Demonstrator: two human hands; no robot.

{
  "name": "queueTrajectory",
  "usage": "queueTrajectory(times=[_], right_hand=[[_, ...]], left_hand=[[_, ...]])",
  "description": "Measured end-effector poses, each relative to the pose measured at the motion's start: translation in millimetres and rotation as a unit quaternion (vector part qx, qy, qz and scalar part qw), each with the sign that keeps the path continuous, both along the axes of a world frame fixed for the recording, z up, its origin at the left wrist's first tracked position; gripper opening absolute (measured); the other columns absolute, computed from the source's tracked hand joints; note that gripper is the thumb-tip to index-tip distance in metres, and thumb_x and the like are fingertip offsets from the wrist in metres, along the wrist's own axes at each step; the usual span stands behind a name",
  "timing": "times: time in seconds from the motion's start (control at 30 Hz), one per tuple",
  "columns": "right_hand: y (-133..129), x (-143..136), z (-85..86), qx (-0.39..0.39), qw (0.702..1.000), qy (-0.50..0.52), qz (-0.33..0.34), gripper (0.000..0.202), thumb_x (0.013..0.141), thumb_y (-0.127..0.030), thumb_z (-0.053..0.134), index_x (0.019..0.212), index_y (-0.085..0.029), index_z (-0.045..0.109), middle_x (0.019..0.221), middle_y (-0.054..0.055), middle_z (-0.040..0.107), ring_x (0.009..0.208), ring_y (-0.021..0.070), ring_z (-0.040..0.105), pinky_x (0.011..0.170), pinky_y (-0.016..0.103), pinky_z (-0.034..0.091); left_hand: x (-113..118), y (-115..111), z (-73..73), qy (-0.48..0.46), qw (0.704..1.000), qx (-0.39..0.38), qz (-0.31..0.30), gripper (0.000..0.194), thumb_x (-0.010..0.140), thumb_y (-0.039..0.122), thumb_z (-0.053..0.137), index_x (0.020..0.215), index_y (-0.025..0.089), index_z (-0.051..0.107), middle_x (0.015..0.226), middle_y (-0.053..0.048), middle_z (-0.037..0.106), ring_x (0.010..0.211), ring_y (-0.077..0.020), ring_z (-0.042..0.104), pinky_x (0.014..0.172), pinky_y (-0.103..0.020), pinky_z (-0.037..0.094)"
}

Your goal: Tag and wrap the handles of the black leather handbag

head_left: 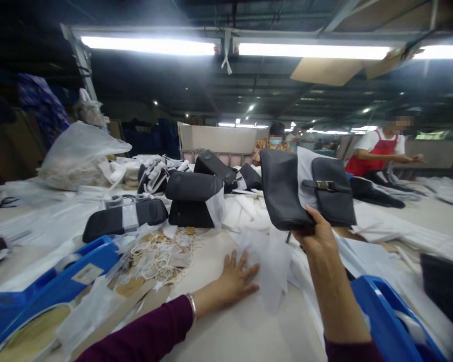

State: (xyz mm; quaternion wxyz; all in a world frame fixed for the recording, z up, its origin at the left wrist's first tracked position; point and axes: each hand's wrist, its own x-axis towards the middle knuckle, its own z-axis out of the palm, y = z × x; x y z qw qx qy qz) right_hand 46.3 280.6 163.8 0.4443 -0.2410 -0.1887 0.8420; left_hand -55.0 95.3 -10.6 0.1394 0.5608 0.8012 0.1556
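My right hand (pixel 319 234) grips the lower edge of a black bag (pixel 283 188), lifted above the table. The bag has a buckled strap with a brass-coloured buckle (pixel 325 185), and a strip of white tissue paper (pixel 305 168) lies against its front. My left hand (pixel 236 278) rests flat with fingers spread on the table, its fingertips at the edge of a sheet of white tissue paper (pixel 268 266). Left of that hand lies a heap of tags with white strings (pixel 166 256). Farther back stands another black bag (pixel 192 186) with tissue around its side.
Blue tape dispensers (pixel 94 256) stand at left and right (pixel 388 306). A round tub (pixel 33 334) sits front left. Behind are a black case (pixel 124 218), more black bags and a bulging plastic bag (pixel 79 151). Across the table, a person in a red apron (pixel 373 153) works.
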Motion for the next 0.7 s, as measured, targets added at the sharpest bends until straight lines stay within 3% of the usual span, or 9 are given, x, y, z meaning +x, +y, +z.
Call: queueTrajectory(times=[0.1,0.17,0.27,0.33,0.4,0.57,0.7], right_hand=[[3.5,9.2,-6.1,-0.001,0.999,-0.011,-0.039,0.022,0.072,-0.002,0.066,0.088,-0.018,0.064,0.087,-0.002,0.072,0.073,0.0136,0.069,0.069,0.03,0.062],[6.8,10.4,-9.9,-0.002,0.999,-0.009,-0.044,0.025,0.071,0.0,0.066,0.088,-0.019,0.064,0.088,-0.002,0.072,0.073,0.0132,0.069,0.068,0.027,0.062],[11.6,10.4,-11.3,-0.012,0.999,-0.005,-0.036,0.026,0.071,0.0,0.065,0.089,-0.018,0.065,0.086,-0.002,0.071,0.073,0.0134,0.069,0.068,0.027,0.062],[14.0,11.2,-10.5,-0.018,0.999,-0.007,-0.027,0.026,0.072,0.0,0.065,0.09,-0.018,0.065,0.085,-0.002,0.071,0.073,0.0134,0.069,0.067,0.027,0.062],[15.5,12.3,-10.0,-0.02,1.0,-0.012,-0.019,0.026,0.071,0.0,0.065,0.09,-0.017,0.064,0.085,-0.002,0.071,0.072,0.013,0.069,0.066,0.026,0.062],[19.1,11.4,-13.3,-0.006,0.999,-0.016,-0.033,0.029,0.068,0.002,0.067,0.089,-0.017,0.064,0.085,-0.003,0.07,0.069,0.0123,0.067,0.061,0.024,0.062],[24.5,4.5,-17.5,0.014,0.999,-0.031,-0.042,0.028,0.068,0.003,0.066,0.088,-0.016,0.063,0.083,-0.004,0.069,0.066,0.011,0.066,0.063,0.022,0.062]], left_hand=[[-10.5,17.5,-13.6,0.011,0.993,0.09,0.076,0.06,0.085,0.041,0.058,0.141,0.04,0.038,0.159,-0.008,0.012,0.141,-0.0449,0.013,0.109,-0.065,0.016],[-19.1,28.4,-20.7,0.003,0.981,0.158,0.116,0.056,0.08,0.018,0.058,0.133,0.035,0.049,0.151,-0.008,0.028,0.134,-0.0354,0.032,0.108,-0.055,0.029],[-29.5,37.6,-21.6,-0.011,0.967,0.223,0.121,0.05,0.073,-0.002,0.044,0.112,0.024,0.063,0.116,-0.007,0.055,0.103,-0.0182,0.055,0.09,-0.032,0.047],[-36.1,40.6,-12.7,0.017,0.958,0.256,0.126,0.044,0.074,-0.004,0.039,0.099,0.022,0.066,0.095,-0.004,0.058,0.087,-0.0143,0.057,0.079,-0.025,0.048],[-46.7,45.8,3.6,0.056,0.944,0.288,0.148,0.041,0.077,-0.003,0.037,0.094,0.021,0.066,0.09,-0.004,0.057,0.089,-0.0148,0.057,0.081,-0.025,0.047],[-102.3,89.1,51.2,0.107,0.929,0.276,0.22,0.042,0.082,-0.002,0.034,0.108,0.015,0.061,0.106,-0.009,0.056,0.101,-0.0182,0.055,0.093,-0.031,0.045],[-152.2,137.4,61.9,0.12,0.926,0.237,0.269,0.042,0.079,-0.004,0.038,0.118,0.003,0.052,0.13,-0.024,0.045,0.126,-0.0318,0.042,0.102,-0.045,0.039]])
